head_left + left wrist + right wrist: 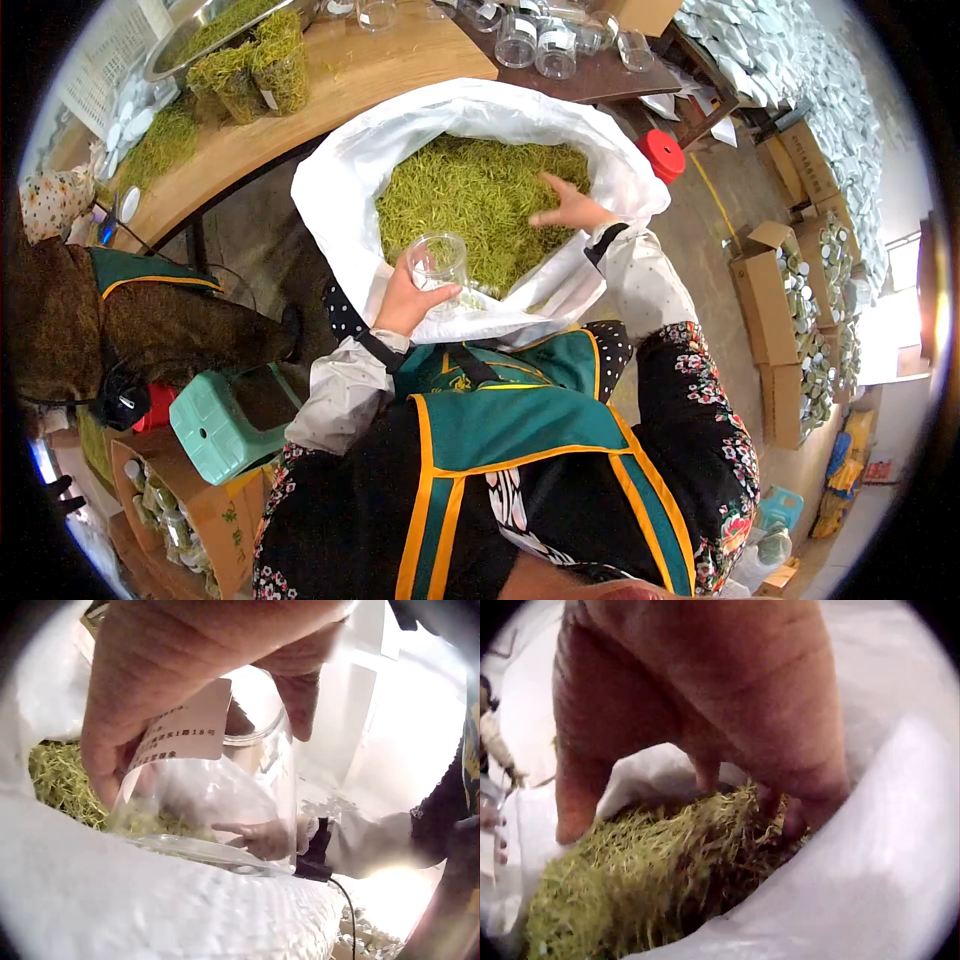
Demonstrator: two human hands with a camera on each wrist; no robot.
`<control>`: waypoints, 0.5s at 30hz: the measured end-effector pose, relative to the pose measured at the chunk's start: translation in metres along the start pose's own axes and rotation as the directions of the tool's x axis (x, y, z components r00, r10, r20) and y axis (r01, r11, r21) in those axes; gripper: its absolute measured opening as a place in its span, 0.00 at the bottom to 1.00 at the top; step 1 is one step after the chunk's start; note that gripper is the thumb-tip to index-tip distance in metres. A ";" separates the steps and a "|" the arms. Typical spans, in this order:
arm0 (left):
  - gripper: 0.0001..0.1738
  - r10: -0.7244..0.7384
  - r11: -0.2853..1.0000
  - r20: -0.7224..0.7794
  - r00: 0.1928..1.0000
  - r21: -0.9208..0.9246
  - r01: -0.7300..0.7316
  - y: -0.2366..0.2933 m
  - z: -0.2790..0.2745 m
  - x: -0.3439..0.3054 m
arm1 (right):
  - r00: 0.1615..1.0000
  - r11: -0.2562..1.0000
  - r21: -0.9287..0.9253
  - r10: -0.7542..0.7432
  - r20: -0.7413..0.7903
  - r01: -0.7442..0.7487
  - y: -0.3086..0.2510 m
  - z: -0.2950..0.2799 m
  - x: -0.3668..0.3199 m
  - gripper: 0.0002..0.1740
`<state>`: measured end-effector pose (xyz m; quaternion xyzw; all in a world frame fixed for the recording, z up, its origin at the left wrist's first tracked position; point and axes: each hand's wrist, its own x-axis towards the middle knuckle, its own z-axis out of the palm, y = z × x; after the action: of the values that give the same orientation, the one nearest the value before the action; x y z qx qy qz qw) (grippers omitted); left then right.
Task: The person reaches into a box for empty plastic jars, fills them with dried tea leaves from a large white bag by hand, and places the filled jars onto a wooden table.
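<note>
A large white plastic bag (330, 185) stands open before me, its rim folded outward, holding a heap of dry, green, needle-like leaves (460, 190). My left hand (402, 302) grips a clear jar (440, 255) at the near left side of the bag, fingers and thumb around its wall. A white printed label (187, 724) shows on the jar in the left wrist view. Over the right part of the heap is my right hand (575, 208), its thumb and fingers spread apart. In the right wrist view some of its fingertips (795, 821) meet the leaves (652, 877).
A wooden table (400, 60) beyond the bag bears leaf-filled jars (278, 75) and a metal tray (165, 60). Clear jars (555, 50) stand at the back. A red stool (660, 155) is right of the bag; cartons (765, 310) of jars line the right. Another person (170, 310) is at left.
</note>
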<state>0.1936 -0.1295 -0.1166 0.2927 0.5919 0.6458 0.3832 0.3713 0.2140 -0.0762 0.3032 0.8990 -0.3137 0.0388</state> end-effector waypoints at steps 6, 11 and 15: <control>0.56 0.036 0.987 -0.059 0.998 0.160 -0.026 0.005 -0.001 0.007 | 0.963 0.962 -0.034 0.271 -0.001 -0.271 -0.018 0.041 0.025 0.68; 0.57 0.136 0.956 -0.086 0.987 0.272 -0.108 -0.004 0.000 0.022 | 0.991 0.916 -0.380 0.111 -0.072 -0.130 -0.099 0.098 -0.033 0.64; 0.57 0.131 0.915 -0.053 0.990 0.392 -0.100 -0.005 0.008 0.028 | 0.948 0.825 -0.558 -0.245 -0.203 0.094 -0.079 0.135 -0.056 0.43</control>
<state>0.1858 -0.1013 -0.1231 0.3718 0.7043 0.5482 0.2555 0.3557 0.0569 -0.1272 0.2372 0.9711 -0.0060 -0.0265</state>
